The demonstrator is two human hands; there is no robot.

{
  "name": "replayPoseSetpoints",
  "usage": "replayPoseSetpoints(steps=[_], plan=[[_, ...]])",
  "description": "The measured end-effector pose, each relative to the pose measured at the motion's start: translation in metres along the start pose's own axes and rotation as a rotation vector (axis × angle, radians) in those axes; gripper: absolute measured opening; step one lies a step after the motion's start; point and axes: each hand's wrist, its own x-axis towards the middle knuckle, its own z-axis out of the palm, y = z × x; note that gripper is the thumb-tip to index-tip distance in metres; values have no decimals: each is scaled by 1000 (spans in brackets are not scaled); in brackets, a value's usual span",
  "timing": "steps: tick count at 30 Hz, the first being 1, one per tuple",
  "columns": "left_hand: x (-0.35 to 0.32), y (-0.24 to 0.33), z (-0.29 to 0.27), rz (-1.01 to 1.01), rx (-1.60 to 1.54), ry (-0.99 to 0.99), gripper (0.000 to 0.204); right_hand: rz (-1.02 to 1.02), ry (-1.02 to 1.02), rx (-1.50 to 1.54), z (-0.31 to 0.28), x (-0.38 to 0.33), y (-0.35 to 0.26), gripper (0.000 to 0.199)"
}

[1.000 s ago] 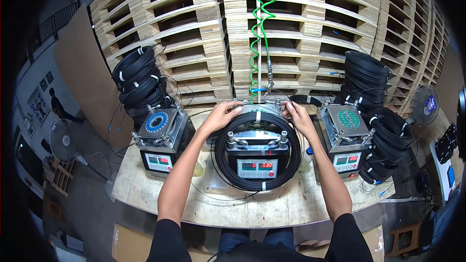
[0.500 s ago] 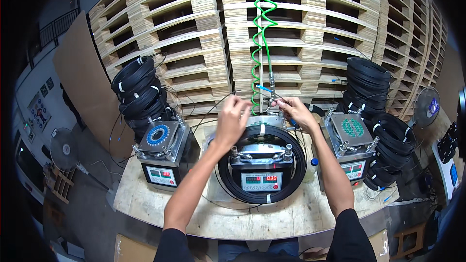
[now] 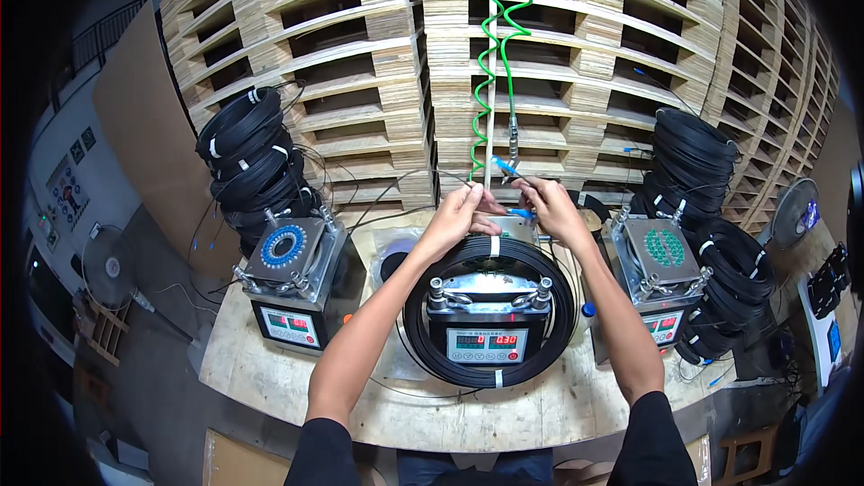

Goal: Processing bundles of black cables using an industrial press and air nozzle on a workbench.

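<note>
My left hand [image 3: 457, 219] is closed at the fingertips on a thin black cable [image 3: 396, 182] that arcs in from the left. Facing it, my right hand [image 3: 551, 209] pinches a cable end with a blue connector [image 3: 520, 213] pointing toward the left fingers. Below both hands, a large coil of black cable [image 3: 416, 342], bound with white ties, stands around the middle machine [image 3: 487, 306] with a red-lit display. Just above the right fingers hangs an air gun [image 3: 513, 139] on a green spiral hose [image 3: 507, 63]; a blue piece [image 3: 501, 166] shows beside it.
Similar machines stand at left [image 3: 292, 279] and right [image 3: 661, 261], topped with blue and green ringed plates. Stacked black cable coils rise behind them, left [image 3: 247, 153] and right [image 3: 691, 153]. Wooden pallets [image 3: 360, 63] wall off the back. Fans [image 3: 112, 274] flank the wooden table [image 3: 405, 418].
My left hand has moved right and down, closer to the right hand, and now grips the cable. The right hand has left the air gun and turned the blue connector inward.
</note>
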Motion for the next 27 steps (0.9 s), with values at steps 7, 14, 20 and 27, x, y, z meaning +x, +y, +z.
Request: replayPoseSetpoints(steps=[7, 14, 20, 27], plan=[[0, -6, -34, 109, 120, 87, 25, -116, -69, -150, -12, 10, 15, 29], [-2, 7, -29, 111, 443, 43, 26, -241, -118, -66, -7, 14, 42, 35], [-7, 9, -28, 116, 523, 26, 19, -5, -346, -111, -11, 17, 18, 33], [-4, 6, -36, 70, 692, -45, 21, -32, -360, -256, -11, 23, 19, 34]])
